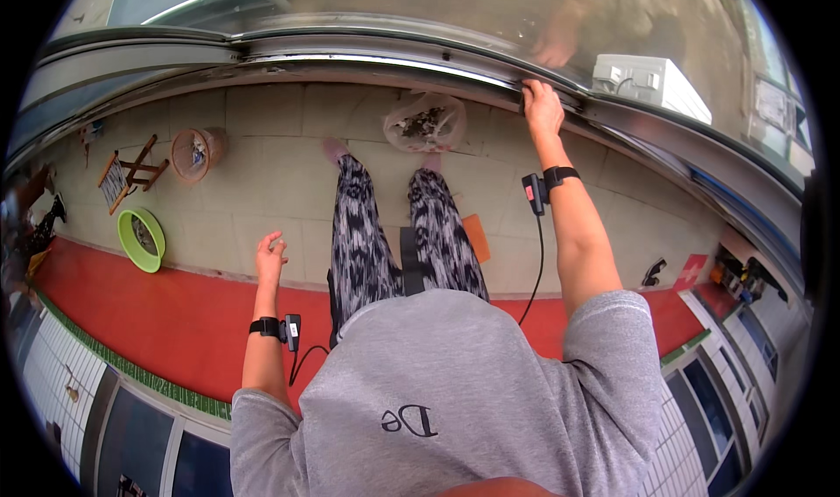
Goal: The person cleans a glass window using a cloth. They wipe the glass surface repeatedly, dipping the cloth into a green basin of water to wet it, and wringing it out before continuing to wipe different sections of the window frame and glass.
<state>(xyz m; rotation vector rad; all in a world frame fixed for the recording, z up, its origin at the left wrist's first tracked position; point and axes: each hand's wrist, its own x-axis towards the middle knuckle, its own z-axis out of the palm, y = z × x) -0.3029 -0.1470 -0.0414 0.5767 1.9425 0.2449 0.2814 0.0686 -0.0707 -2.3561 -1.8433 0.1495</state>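
My right hand (543, 106) reaches up to the metal window frame (394, 64), its fingers curled at the lower rail. A small dark thing shows beside the fingertips; what it is, and whether it is held, cannot be told. Behind the glass pane (420, 5) a faint reflection of a hand appears. Lower left, my left hand (270, 255) hangs in the air, fingers apart and bent, holding nothing. Below the frame, near my feet, a clear plastic bag (449, 129) with dark and pale debris sits on the tiled floor.
To the left stand a folding stool (136, 169), a pinkish bin (213, 148) and a green basin (155, 224). An orange flat piece (476, 238) lies by my leg. A white box-shaped unit (669, 90) shows beyond the glass. Cables hang from both wrist devices.
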